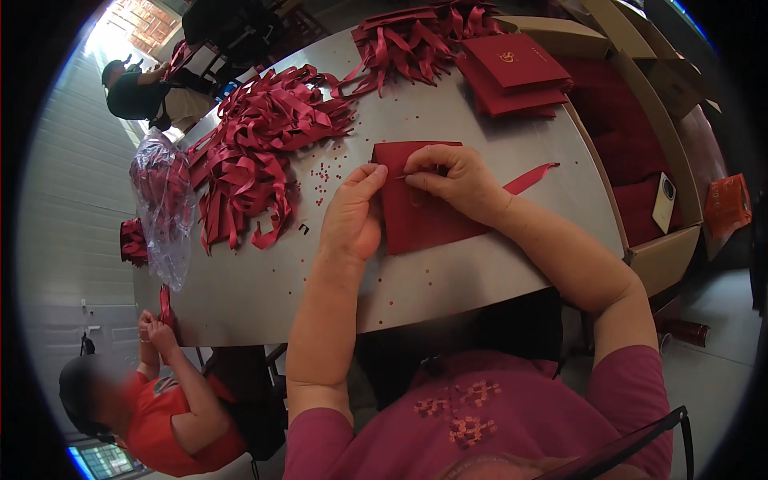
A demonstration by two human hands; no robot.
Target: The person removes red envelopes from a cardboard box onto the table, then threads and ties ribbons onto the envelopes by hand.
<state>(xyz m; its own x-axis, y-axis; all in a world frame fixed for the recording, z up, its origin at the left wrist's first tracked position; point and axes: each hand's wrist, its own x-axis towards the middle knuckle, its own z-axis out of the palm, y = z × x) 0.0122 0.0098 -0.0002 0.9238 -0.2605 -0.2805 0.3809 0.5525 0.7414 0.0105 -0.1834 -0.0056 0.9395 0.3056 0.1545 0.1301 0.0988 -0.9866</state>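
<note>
A flat dark-red paper bag (pixel 428 228) lies on the metal table in front of me. My left hand (pixel 354 210) is closed on its left edge, with the thumb on top near the upper corner. Over the bag's upper part, my right hand (pixel 456 180) pinches its thumb and fingertips together. What sits in that pinch is too small to make out. From beneath my right wrist a red ribbon (pixel 532 178) sticks out across the table. Part of the bag's right side is hidden by my right hand and forearm.
Heaps of red ribbons (pixel 268 120) cover the table's far left. Folded red bags (pixel 520 68) are stacked at the far right, beside a cardboard box (pixel 660 256) with a phone (pixel 664 202) in it. Plastic wrap (pixel 164 200) hangs over the left edge. A co-worker (pixel 180 412) sits at left.
</note>
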